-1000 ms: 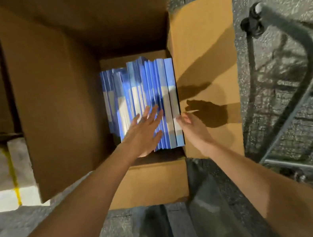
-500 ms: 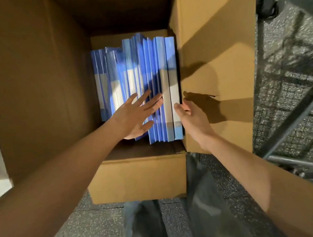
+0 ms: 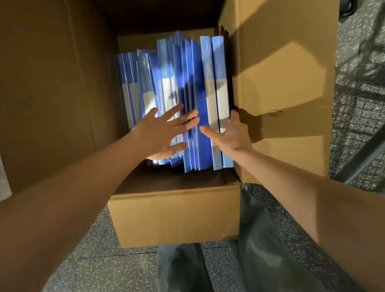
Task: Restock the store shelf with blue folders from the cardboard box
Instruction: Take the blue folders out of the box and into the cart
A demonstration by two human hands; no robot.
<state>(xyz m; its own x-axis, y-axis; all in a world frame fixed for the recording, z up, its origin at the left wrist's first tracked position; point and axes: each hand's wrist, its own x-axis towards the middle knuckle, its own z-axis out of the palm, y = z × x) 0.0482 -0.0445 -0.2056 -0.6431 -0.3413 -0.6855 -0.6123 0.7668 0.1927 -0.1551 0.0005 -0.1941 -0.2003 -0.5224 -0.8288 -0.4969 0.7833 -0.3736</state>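
An open cardboard box (image 3: 175, 213) stands on the floor below me, flaps up on the left and right. Inside it, several blue folders (image 3: 184, 75) with white labels stand on edge in a row. My left hand (image 3: 164, 131) lies flat with fingers spread against the middle folders, pressing them leftward. My right hand (image 3: 229, 135) grips the two rightmost folders (image 3: 218, 84), thumb on their left face and fingers behind them by the box wall. A gap shows between those two folders and the others.
The box's right flap (image 3: 280, 66) stands beside my right hand. A metal wire cart (image 3: 382, 91) with a black wheel is at the right. My legs (image 3: 233, 267) stand in front of the box on speckled grey floor. A white object sits at the far left.
The view has drawn closer to the box. My right hand has moved from the folder's edge to grasp the two rightmost folders, and my left hand has pushed the others leftward.
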